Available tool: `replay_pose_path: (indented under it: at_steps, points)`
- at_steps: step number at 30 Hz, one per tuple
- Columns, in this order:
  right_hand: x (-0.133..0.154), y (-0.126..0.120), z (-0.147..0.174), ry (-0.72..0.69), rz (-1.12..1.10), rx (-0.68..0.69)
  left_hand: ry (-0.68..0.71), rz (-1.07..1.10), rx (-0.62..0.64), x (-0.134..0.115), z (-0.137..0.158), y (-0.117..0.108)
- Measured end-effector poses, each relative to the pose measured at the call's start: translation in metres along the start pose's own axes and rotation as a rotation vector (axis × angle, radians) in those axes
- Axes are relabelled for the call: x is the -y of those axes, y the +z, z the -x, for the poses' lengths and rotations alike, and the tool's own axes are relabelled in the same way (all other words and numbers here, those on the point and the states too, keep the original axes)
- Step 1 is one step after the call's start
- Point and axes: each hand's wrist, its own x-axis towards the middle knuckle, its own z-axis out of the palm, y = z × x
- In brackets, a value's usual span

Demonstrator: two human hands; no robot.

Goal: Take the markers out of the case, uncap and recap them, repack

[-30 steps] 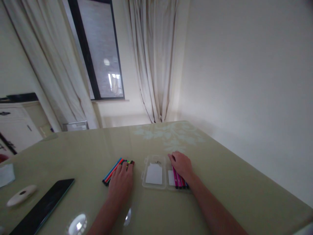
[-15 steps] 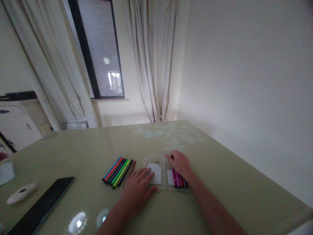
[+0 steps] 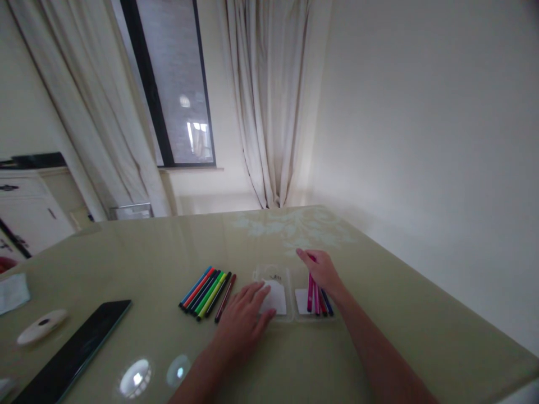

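Note:
A clear plastic case (image 3: 290, 275) lies opened flat on the table, with white card in both halves. Several felt-tip pens (image 3: 324, 306) in pink, red and dark blue lie in its right half. Above them, my right hand (image 3: 323, 272) is closed on a magenta felt-tip pen (image 3: 310, 294), its upper end showing between thumb and fingers. My left hand (image 3: 246, 314) rests with fingers spread on the left half's white card (image 3: 275, 297). Left of it lies a row of felt-tip pens (image 3: 206, 294) in blue, red, black and green, with a dark red pen (image 3: 225, 298) at its right end.
A black tablet-like slab (image 3: 80, 350) and a white oval object (image 3: 42, 326) lie at the left of the table (image 3: 160, 252). A pale folded cloth or paper (image 3: 12, 293) is at the far left. The wall (image 3: 429, 157) runs along the table's right side.
My right hand has moved slightly up and right, and the magenta pen in it now stands apart from the others. My left hand stays on the case. The view has shifted a little.

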Motion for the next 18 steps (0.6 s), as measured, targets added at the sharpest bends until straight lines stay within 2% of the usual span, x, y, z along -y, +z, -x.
replay_pose_path:
  at_steps: [3,5,9,11,13,15,18]
  points:
    - [0.0,-0.005,-0.002,0.045,-0.029,-0.162,-0.207,-0.142,-0.123,0.01,-0.001,-0.003]
    - [0.001,-0.008,-0.002,0.064,-0.054,-0.219,-0.328,-0.249,-0.124,0.019,0.0,-0.005]
    - [0.004,-0.006,-0.002,0.086,-0.119,-0.258,-0.402,-0.359,-0.047,0.034,0.002,-0.01]
    - [0.006,0.0,0.0,0.103,-0.153,-0.238,-0.414,-0.356,-0.07,0.037,0.001,-0.012]
    - [0.01,0.009,0.003,0.11,-0.169,-0.18,-0.355,-0.272,-0.135,0.035,-0.001,-0.014]
    - [0.019,0.022,0.009,0.097,-0.169,-0.107,-0.203,-0.117,-0.186,0.025,-0.002,-0.012]
    - [0.037,0.046,0.024,0.072,-0.209,-0.005,0.022,0.091,-0.16,-0.002,-0.002,-0.005]
